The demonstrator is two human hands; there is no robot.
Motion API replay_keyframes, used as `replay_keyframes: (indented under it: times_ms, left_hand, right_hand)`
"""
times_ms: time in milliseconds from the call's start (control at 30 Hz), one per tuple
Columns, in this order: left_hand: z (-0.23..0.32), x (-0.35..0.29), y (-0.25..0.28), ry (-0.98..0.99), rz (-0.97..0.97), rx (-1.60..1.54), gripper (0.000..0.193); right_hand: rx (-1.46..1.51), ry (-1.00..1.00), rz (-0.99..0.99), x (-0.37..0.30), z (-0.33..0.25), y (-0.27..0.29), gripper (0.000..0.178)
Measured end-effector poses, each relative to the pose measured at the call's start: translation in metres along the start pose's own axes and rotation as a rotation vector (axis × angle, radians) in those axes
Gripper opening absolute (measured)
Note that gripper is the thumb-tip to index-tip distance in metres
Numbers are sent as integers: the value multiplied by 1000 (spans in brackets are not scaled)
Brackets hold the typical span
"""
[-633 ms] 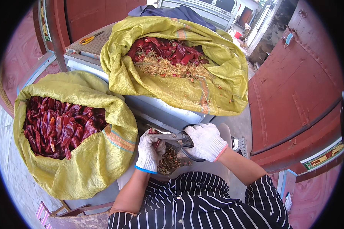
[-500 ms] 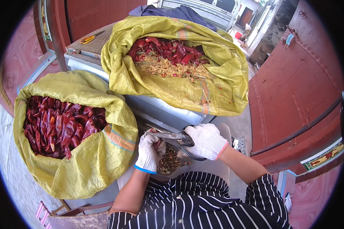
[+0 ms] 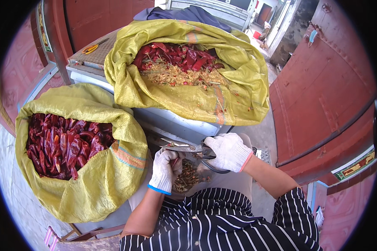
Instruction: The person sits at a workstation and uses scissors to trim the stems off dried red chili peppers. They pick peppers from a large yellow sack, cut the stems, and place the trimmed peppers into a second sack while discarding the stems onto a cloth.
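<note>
My left hand [image 3: 164, 168], in a white knit glove with a blue cuff, is closed around a dried red chili pepper [image 3: 174, 161], mostly hidden by the fingers. In my right hand [image 3: 229, 149], gloved with a red cuff, is a pair of scissors [image 3: 189, 148] with dark handles. Its blades reach left across the top of my left fingers, close to the pepper's end. Whether the blades touch the pepper I cannot tell. Below the hands lies a heap of cut stems and bits [image 3: 186, 176].
A yellow woven sack [image 3: 113, 184] full of dried red chilies stands at left. Another yellow sack [image 3: 167, 99], holding chilies, seeds and stems, lies on a low surface ahead. Orange-handled scissors [image 3: 90, 49] rest behind it at left. Red metal doors [image 3: 322, 104] stand at right.
The view has shifted slightly. My hands stay nearly in the same place, the left still holding the pepper and the right the scissors.
</note>
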State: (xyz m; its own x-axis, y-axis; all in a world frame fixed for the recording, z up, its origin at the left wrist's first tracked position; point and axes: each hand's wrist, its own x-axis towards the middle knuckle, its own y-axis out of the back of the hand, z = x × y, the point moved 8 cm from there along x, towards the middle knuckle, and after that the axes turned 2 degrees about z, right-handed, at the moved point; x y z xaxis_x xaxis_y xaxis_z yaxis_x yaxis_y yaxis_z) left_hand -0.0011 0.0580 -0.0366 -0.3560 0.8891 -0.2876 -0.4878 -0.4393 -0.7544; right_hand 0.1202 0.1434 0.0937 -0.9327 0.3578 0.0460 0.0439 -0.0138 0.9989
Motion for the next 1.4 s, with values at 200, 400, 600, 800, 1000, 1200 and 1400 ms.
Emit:
replay_keyframes:
  times_ms: [200,400,600,800,1000,1200,1400]
  left_hand:
    - [14,-7,-6,1,-30,53,14]
    - [48,-9,-32,59,-57,243,11]
    - [172,-60,-8,-272,175,834,9]
    - [336,-115,79,-892,775,1466,24]
    - [397,-153,187,-439,1220,2137,48]
    - [389,-144,213,-522,1222,2150,62]
    - [361,-127,129,-799,1085,2102,66]
  right_hand:
    - [5,-52,-110,-4,-2,-3,52]
    - [16,-240,-11,-13,27,28,53]
    - [-224,-257,213,14,84,71,45]
    - [-321,-245,207,46,155,73,38]
    - [-233,-352,-146,63,179,57,40]
    - [-161,-95,198,116,156,86,25]
    - [-219,26,281,190,143,63,40]
